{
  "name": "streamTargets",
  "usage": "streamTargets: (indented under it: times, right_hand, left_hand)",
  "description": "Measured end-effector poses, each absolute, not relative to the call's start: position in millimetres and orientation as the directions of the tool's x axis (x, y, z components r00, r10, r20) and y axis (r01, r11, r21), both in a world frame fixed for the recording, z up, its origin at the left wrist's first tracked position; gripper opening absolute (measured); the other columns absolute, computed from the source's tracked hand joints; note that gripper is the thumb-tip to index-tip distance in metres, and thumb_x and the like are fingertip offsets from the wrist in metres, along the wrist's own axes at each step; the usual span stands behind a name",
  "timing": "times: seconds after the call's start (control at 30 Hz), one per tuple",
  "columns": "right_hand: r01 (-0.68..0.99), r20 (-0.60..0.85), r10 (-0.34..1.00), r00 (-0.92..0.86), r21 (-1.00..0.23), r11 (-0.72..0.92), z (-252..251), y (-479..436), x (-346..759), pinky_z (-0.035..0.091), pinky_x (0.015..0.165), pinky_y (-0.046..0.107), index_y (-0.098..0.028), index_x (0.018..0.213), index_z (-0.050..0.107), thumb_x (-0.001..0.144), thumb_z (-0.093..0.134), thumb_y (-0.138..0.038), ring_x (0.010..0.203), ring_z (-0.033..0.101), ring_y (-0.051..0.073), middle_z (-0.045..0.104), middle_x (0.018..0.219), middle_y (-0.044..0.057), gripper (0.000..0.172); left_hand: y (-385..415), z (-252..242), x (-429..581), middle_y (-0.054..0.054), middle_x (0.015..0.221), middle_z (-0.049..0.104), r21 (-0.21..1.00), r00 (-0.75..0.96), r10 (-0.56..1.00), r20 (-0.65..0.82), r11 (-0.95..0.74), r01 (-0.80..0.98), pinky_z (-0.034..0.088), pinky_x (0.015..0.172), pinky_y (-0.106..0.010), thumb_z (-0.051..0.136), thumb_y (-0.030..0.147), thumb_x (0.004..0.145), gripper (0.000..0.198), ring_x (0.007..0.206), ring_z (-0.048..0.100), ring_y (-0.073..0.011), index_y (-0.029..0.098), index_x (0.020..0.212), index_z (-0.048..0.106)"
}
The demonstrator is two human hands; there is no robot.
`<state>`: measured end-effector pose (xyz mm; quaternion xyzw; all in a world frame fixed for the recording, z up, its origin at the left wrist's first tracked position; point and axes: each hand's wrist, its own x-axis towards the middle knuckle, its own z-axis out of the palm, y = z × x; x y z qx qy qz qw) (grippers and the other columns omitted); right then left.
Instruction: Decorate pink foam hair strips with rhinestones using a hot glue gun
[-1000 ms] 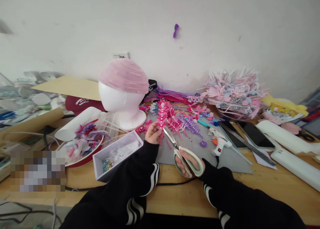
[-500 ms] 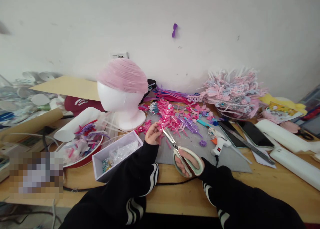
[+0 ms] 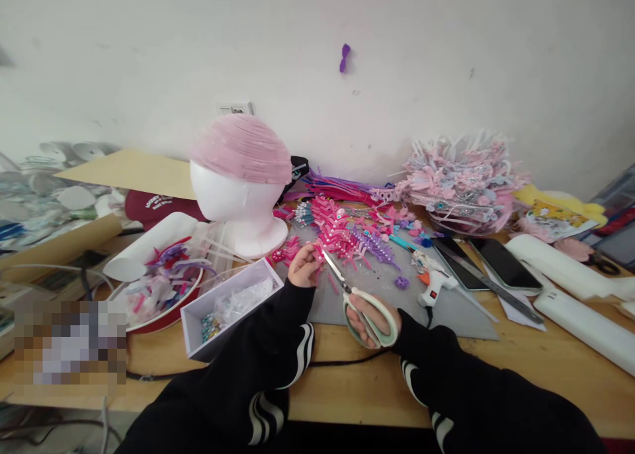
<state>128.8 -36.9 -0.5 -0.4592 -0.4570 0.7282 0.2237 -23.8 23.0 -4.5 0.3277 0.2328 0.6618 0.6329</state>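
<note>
While the left hand (image 3: 303, 267) pinches the lower end of a pink ornament (image 3: 329, 231) over the grey mat (image 3: 446, 318), the right hand (image 3: 371, 316) grips the scissors (image 3: 333, 267), blades nearly together, tips right beside that end! White beads already run along the ornament, so the decorating looks well advanced. Trimming seems to be the stage in hand; whether the cut is through, I can't tell. A purple ornament (image 3: 378, 244) lies nearby, beaded too, and at the back sits a bundle of bare stems (image 3: 342, 187), apparently unworked.
</note>
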Motion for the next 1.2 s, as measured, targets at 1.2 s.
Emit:
streamTargets:
  times: [1.2]
  right_hand:
    - [0.045, -0.477, 0.698, -0.534, -0.841, -0.54, -4.3, -39.1, 125.9, 0.029, 0.022, 0.013, -0.015, 0.055, 0.041, 0.061, 0.047, -0.067, 0.026, 0.036, 0.003, 0.04, 0.039, -0.008, 0.052]
  left_hand:
    - [25.4, -15.9, -17.9, 0.003, 0.062, 0.056, 0.775, -0.106, 0.944, 0.313, -0.318, -0.546, 0.037, 0.05, -0.018, 0.073, 0.025, 0.051, 0.037, 0.052, 0.049, -0.0055, 0.017, 0.083, 0.056]
